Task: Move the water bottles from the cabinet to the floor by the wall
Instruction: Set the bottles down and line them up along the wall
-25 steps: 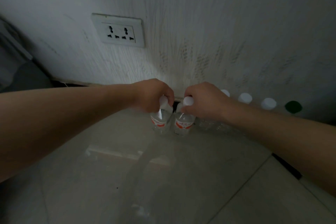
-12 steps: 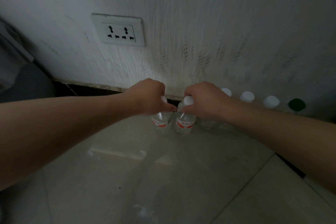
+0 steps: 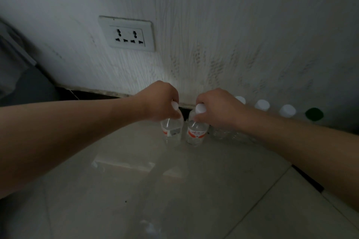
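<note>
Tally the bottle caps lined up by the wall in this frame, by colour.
White caps: 5, counting the left bottle gripped by the left hand and the right bottle gripped by the right hand
Dark green cap: 1
Total: 6

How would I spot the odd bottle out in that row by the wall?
From the white wall, look down to its foot, where bottles stand in a row. Follow the row right, past the right hand, to its end. That last bottle alone has a dark green cap; the others' are white.
</note>
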